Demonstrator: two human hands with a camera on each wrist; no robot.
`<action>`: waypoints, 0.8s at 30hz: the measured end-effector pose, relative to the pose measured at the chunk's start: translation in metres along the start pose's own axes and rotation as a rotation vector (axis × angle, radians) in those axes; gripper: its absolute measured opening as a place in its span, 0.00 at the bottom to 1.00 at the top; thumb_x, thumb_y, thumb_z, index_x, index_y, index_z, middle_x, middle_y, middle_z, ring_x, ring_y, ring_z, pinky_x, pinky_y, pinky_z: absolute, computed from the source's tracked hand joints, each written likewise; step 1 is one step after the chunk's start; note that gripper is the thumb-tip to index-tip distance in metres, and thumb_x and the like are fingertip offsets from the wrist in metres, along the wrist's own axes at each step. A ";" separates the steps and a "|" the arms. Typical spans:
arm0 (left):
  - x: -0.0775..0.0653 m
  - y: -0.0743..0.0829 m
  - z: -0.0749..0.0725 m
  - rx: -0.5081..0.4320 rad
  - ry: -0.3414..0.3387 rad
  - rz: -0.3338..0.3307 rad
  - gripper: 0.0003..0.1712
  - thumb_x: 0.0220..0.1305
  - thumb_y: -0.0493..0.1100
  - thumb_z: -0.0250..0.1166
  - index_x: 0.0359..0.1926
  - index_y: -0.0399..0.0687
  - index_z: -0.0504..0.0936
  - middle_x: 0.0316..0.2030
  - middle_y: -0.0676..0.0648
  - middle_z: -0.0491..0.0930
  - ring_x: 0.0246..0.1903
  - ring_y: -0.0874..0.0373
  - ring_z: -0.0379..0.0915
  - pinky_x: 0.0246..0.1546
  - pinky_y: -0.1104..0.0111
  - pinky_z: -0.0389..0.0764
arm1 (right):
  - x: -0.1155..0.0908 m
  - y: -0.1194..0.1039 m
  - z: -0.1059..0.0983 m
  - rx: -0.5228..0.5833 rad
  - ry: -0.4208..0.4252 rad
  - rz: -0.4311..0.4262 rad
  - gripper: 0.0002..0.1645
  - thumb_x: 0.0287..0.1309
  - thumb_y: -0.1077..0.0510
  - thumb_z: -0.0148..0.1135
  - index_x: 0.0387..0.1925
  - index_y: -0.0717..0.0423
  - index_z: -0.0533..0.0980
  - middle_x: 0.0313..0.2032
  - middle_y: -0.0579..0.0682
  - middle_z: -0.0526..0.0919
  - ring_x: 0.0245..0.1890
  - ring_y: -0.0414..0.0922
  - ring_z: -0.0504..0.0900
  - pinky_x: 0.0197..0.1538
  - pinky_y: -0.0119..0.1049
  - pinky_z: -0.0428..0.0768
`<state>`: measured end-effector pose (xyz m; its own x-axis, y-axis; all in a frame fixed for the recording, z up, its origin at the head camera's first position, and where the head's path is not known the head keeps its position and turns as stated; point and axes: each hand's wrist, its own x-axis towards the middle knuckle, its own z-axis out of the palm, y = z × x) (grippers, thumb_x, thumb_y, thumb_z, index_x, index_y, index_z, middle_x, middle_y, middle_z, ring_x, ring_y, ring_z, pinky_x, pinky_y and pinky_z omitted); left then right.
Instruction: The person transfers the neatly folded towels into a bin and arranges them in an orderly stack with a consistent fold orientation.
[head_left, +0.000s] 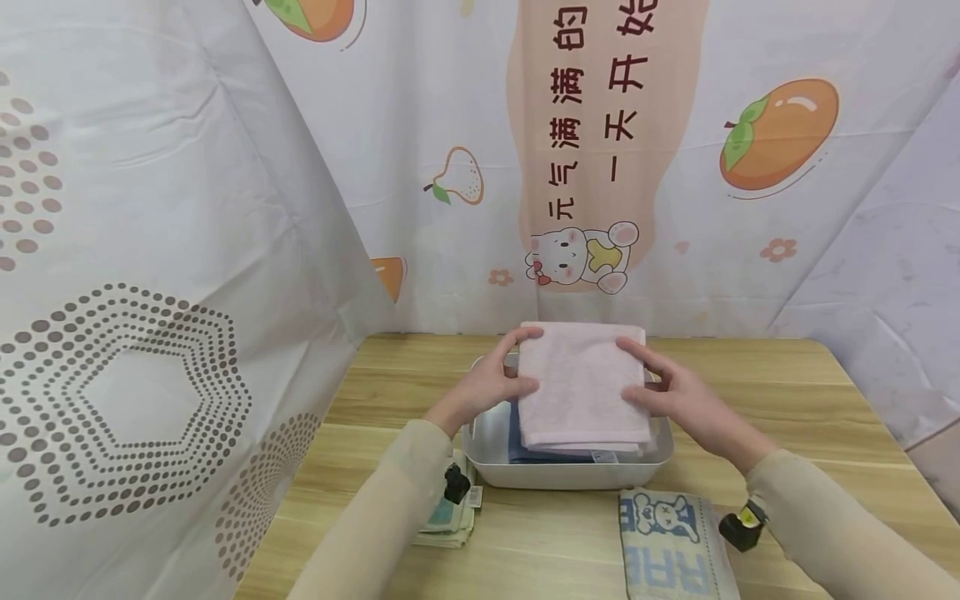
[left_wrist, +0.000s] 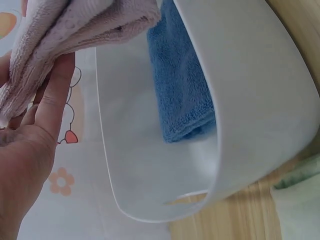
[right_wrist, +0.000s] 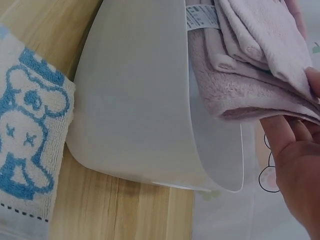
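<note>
Between both hands a folded pink towel [head_left: 583,383] is held over a white plastic bin [head_left: 555,477]. My left hand [head_left: 487,383] grips its left side, thumb on the near face and fingers behind. On the opposite edge, my right hand [head_left: 678,400] pinches it the same way. The right wrist view shows several folded layers of the pink towel [right_wrist: 265,65] and a white label [right_wrist: 202,17]. Inside the bin lies a folded blue towel [left_wrist: 182,85], partly hidden beneath the pink one.
A folded blue-and-white towel with a bear pattern [head_left: 667,542] lies on the wooden table [head_left: 547,542] in front of the bin's right end. A pale green towel [head_left: 450,521] is at the front left, partly behind the left sleeve. Printed curtains [head_left: 450,100] hang behind the table.
</note>
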<state>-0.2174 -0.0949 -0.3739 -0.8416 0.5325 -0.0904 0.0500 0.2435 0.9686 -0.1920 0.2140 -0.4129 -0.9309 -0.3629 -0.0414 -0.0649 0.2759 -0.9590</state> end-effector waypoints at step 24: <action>0.025 -0.042 -0.013 0.100 0.024 -0.113 0.30 0.59 0.39 0.66 0.57 0.76 0.71 0.59 0.56 0.63 0.42 0.54 0.77 0.37 0.61 0.80 | 0.021 0.005 0.007 -0.012 -0.106 0.160 0.45 0.55 0.49 0.65 0.69 0.32 0.53 0.68 0.56 0.49 0.47 0.53 0.77 0.42 0.44 0.80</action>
<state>-0.2480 -0.1023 -0.4137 -0.8574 0.4778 -0.1913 0.0061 0.3810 0.9245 -0.2091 0.2014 -0.4210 -0.8867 -0.4052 -0.2228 0.0756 0.3483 -0.9343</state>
